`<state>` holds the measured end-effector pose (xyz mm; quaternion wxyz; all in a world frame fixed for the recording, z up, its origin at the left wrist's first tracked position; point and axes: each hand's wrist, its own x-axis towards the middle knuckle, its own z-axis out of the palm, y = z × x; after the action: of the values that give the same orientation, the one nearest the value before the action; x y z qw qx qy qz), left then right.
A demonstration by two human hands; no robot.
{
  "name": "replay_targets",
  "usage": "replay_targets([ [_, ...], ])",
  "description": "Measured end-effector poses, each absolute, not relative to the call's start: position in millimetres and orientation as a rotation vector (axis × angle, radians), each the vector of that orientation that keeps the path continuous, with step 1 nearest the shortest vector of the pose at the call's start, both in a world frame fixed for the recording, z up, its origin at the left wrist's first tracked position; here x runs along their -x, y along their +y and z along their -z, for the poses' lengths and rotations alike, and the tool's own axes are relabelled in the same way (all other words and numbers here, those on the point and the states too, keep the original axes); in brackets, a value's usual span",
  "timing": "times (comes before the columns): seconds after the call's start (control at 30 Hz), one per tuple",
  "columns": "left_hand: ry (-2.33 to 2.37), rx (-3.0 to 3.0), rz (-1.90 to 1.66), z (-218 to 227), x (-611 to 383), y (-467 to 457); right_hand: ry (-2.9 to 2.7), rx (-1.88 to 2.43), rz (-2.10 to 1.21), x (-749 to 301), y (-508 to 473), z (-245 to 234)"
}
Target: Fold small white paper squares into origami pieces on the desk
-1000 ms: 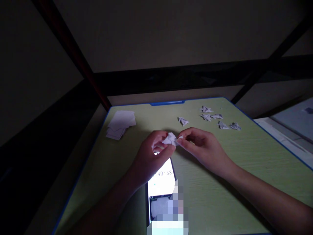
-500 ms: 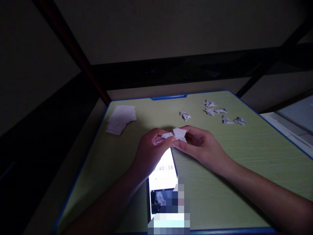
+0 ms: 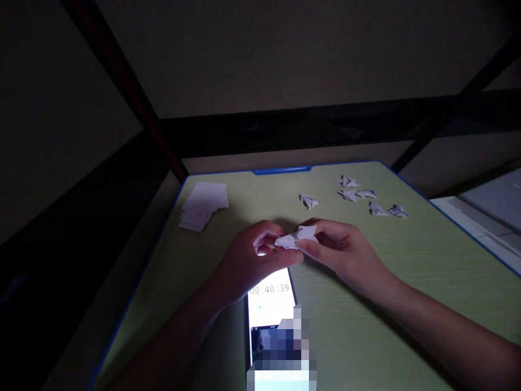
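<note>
Both hands meet over the middle of a pale green table with a blue rim. Between them is a small white folded paper piece. My left hand pinches its left end with fingertips curled. My right hand grips its right side between thumb and fingers. The paper is held just above a lit phone lying flat on the table, whose screen shows a timer.
A stack of white paper squares lies at the far left of the table. One folded paper figure sits behind my hands, and several more lie at the far right. Dark metal frame bars stand behind the table.
The paper piece has been turned and pressed flatter between my fingers. The timer on the phone has advanced by a second. The view shifted slightly.
</note>
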<state>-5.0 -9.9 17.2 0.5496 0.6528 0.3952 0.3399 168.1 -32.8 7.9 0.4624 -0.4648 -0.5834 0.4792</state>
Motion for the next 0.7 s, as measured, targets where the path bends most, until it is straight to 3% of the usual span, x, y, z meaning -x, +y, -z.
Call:
replay_targets([
  [0.3, 1.059, -1.840, -1.015, -7.5, -1.0, -14.0, -1.415, 1.103, -1.347, -163.3, -36.2, -6.2],
  [0.7, 1.144, -1.579, -1.043, -3.9, -4.5, -16.5, -1.301, 1.014, -1.416, -156.8, -36.7, -3.9],
])
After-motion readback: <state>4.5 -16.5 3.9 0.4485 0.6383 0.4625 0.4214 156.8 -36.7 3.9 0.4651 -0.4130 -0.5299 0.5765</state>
